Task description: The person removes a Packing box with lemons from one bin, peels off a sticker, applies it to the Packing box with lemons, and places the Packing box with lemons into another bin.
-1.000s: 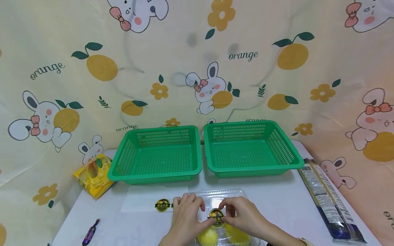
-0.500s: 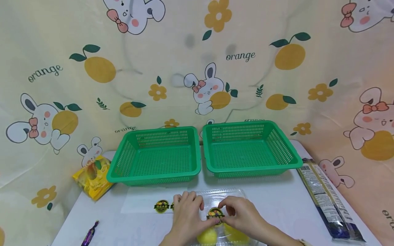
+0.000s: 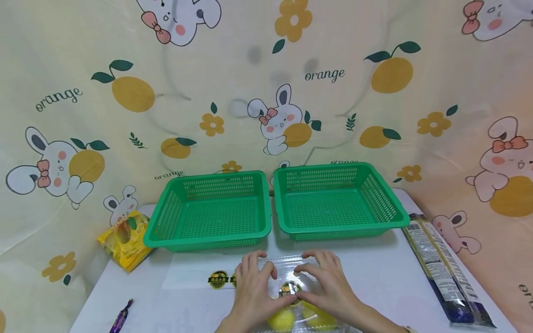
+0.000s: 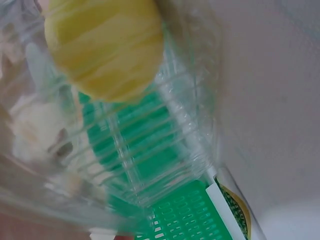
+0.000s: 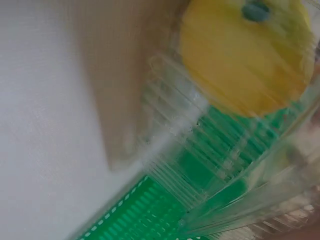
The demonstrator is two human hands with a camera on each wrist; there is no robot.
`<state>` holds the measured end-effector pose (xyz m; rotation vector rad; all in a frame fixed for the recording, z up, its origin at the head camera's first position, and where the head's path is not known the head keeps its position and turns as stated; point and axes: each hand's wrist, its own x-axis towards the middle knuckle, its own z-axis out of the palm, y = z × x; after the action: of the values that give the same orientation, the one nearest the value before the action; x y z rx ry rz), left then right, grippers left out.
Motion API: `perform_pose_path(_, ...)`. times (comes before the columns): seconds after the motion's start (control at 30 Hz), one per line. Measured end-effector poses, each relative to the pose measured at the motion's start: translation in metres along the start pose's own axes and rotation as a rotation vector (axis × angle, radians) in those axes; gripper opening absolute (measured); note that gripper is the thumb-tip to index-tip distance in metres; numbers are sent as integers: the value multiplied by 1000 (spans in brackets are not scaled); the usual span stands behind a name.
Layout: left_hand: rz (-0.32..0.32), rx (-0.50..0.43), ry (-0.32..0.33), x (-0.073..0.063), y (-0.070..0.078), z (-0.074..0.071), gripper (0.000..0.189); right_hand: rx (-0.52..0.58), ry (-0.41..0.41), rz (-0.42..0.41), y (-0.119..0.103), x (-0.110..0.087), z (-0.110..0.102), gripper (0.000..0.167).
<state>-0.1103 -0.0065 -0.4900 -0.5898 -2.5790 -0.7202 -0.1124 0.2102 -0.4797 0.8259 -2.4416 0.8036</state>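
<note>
Box (image 3: 287, 262), a single clear one, sits on the white table (image 3: 179, 310) at the near edge of the head view. Left hand (image 3: 255, 291) and right hand (image 3: 331, 282) are both spread wide, fingers arched over its top, the two thumbs pressing near the lower edge of one round sticker (image 3: 288, 289) there. Two yellow fruits (image 3: 281, 319) show inside.

Just left of the left hand, a pale sheet (image 3: 179, 273) bears one whole loose sticker (image 3: 218, 279) and a second, partly hidden. Behind stand two green baskets, the left basket (image 3: 208, 241) and the right basket (image 3: 343, 228). There is one yellow bag (image 3: 125, 240), one purple candy (image 3: 120, 317), and, at the right, long packs (image 3: 445, 273) whose number cannot be told.

Only the head view shows the stickers, candy and both hands whole. Each wrist view shows a single fruit, close, and the box's ribbed wall with green basket mesh beyond; the right wrist view alone reveals a dark spot on its fruit. Fingers there are too blurred to read.
</note>
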Motion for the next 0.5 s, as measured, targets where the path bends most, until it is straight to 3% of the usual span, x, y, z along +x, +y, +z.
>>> perform_pose_path(0.27,-25,-6,-40,2,-1,1,59,-24,-102,185,-3,2,1,74)
perform_pose_path(0.5,-48,1,-42,5,-1,3,64,-117,-133,227,-3,5,4,78)
